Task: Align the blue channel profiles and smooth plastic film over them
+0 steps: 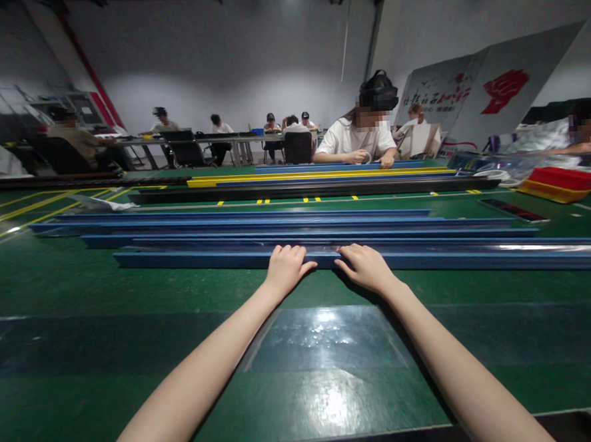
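A long blue channel-shaped strip (202,259) lies crosswise on the green table, nearest to me of several alike. My left hand (287,267) grips its near wall, fingers hooked over the top edge and thumb along the front. To the right, with a short gap between, my right hand (363,263) holds the same strip in a mirrored way. The fingertips of both hands are hidden inside the channel. Just behind lie more blue strips (255,217), parallel to this one. Flat on the table between my forearms is a clear plastic sheet (327,339).
Black strips (323,189) and yellow strips (293,177) lie farther back. At the right are a phone-like dark slab (512,210), a red bin (563,179) and plastic film. A person (360,137) across the table has both hands near a blue strip; others sit behind.
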Available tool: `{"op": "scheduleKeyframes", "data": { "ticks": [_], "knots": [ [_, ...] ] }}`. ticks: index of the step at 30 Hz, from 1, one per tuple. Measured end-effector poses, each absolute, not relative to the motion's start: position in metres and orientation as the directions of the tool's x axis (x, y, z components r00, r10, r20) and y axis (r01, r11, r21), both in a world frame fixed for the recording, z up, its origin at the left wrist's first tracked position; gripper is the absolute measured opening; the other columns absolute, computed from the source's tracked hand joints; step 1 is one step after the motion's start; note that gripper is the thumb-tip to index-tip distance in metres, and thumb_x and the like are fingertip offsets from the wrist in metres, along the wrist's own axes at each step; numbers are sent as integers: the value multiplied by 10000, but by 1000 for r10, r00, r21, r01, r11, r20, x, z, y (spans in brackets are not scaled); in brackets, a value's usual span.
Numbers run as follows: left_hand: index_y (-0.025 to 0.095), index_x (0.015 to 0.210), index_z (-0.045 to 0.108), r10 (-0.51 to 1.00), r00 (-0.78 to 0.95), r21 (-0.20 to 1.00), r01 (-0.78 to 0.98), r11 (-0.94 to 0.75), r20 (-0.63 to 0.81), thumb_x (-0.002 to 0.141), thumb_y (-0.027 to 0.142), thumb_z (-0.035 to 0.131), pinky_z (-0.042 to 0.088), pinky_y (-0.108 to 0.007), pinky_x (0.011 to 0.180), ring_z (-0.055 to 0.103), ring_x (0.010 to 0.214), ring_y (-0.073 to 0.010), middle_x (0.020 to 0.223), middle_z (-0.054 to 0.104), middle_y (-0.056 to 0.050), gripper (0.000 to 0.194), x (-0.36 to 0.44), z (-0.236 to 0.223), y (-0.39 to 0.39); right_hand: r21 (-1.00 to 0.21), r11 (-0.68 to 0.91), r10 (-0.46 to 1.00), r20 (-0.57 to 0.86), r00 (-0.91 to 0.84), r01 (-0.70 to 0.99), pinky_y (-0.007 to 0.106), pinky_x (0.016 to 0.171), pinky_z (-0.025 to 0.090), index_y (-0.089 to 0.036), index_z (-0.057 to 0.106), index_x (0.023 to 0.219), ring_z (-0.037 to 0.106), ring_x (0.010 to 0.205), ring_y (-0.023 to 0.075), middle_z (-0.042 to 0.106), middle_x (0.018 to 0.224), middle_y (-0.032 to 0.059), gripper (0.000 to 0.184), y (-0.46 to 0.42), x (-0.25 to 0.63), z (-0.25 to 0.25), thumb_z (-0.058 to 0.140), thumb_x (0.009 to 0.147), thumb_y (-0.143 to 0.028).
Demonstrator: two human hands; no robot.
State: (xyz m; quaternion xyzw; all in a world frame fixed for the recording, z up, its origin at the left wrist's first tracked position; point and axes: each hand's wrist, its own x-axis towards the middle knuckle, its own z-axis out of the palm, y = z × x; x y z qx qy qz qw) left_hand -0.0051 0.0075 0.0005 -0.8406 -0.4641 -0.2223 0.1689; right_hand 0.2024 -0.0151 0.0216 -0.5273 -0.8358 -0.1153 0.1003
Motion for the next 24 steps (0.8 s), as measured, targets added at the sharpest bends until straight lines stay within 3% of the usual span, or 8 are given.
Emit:
{"op": "scheduleKeyframes", "data": {
  "ticks": [24],
  "knots": [
    [154, 875, 540, 707, 457, -116, 872, -475, 539, 801, 522, 484, 310, -312, 671, 563, 743, -210, 775, 643, -72, 379, -4, 2, 6, 91, 417, 854, 303, -424, 904, 264, 747, 343, -171, 564, 1011, 550, 900, 186, 635, 987, 82, 311, -15, 203, 21, 348, 891, -361]
  ]
}}
